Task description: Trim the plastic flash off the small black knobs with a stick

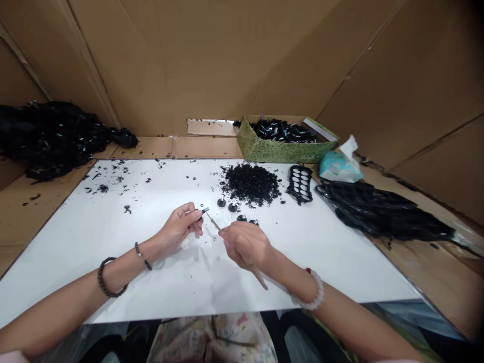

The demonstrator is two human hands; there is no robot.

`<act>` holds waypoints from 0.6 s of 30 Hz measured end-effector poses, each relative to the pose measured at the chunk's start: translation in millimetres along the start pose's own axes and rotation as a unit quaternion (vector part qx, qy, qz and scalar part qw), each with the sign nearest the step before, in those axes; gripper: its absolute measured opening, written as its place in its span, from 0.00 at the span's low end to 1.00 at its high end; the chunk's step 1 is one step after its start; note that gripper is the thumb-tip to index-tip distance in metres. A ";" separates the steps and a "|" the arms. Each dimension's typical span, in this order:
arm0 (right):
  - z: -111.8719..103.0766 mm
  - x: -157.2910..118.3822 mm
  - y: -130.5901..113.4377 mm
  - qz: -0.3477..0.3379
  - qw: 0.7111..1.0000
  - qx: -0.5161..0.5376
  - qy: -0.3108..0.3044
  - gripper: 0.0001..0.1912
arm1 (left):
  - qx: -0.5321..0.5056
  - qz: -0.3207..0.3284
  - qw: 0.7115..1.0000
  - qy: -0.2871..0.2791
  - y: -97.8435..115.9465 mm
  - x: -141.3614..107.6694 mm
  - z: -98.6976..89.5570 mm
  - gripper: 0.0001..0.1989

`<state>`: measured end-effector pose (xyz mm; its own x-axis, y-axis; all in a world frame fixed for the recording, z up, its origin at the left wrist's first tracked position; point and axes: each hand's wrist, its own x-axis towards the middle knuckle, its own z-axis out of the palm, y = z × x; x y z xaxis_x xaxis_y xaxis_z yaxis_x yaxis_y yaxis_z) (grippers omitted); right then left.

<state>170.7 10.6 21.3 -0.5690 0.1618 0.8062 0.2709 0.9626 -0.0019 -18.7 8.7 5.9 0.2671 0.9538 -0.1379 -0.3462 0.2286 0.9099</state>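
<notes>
In the head view my left hand pinches a small black part with a shiny metal stud pointing right. My right hand is closed around a slim tan-handled tool. Its thin tip meets or nearly meets the stud; contact is too small to tell. The handle's rear end sticks out below my palm. Just beyond my hands stand several black round-based parts with metal studs. Behind them lies a heap of small black rings, with loose ones scattered around it.
A green box full of black studded parts stands at the back. Right of the heap are a perforated black frame, a tissue pack and black plastic frames. Black scraps and a black bag lie left. Cardboard walls surround the white table.
</notes>
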 end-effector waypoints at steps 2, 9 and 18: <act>0.7 1.0 1.4 -0.001 1.000 -0.024 0.003 0.06 | 0.042 -0.004 0.999 -0.026 -1.7 -2.6 3.5 0.16; -2.4 0.1 8.8 0.026 0.996 0.007 0.091 0.07 | 0.018 -0.013 1.000 -0.019 -2.8 -4.2 7.4 0.16; -2.6 -0.8 4.0 0.020 0.994 0.028 0.106 0.07 | -0.011 -0.034 0.999 0.006 -1.6 -4.8 7.6 0.15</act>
<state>174.2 13.7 22.2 -0.3812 0.1569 0.9111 0.2435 0.9677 -0.0648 -12.6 2.2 8.0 0.2803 0.9381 -0.2033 -0.3479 0.2967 0.8894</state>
